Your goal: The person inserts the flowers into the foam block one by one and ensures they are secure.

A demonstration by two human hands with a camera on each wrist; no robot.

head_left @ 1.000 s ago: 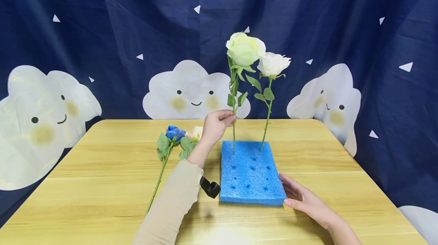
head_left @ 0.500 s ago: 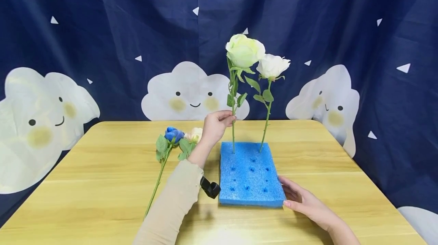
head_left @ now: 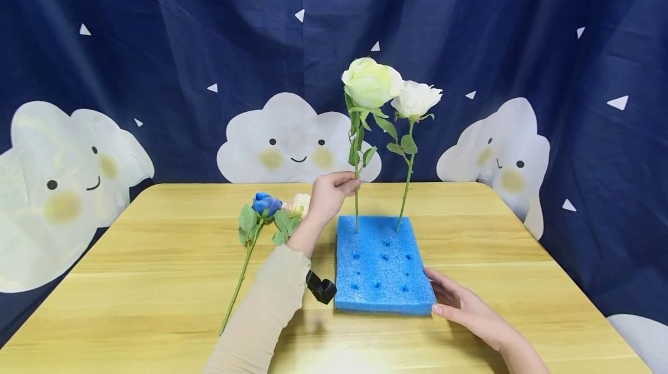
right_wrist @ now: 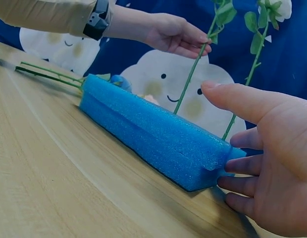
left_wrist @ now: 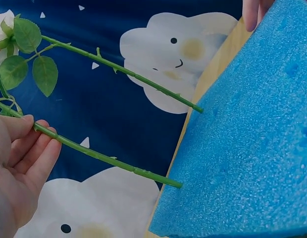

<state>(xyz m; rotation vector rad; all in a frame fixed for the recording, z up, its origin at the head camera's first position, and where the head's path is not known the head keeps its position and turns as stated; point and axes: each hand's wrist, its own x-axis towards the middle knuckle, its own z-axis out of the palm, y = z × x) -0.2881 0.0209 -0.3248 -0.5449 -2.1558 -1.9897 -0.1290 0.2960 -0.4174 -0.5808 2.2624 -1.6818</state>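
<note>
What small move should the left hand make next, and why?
Probably press the pale green rose gently down: the left hand pinches its stem, whose lower end meets the blue foam block, and the right hand is at the block's right side.

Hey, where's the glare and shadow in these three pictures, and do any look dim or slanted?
Head view: white glare on the light-yellow wooden tabletop at the bottom edge, a soft shadow below the small black wrist camera; left wrist view: dimmer, the blue rectangular foam block slanting across; right wrist view: also dimmer, tabletop slanted, shadow beneath the right hand.
</note>
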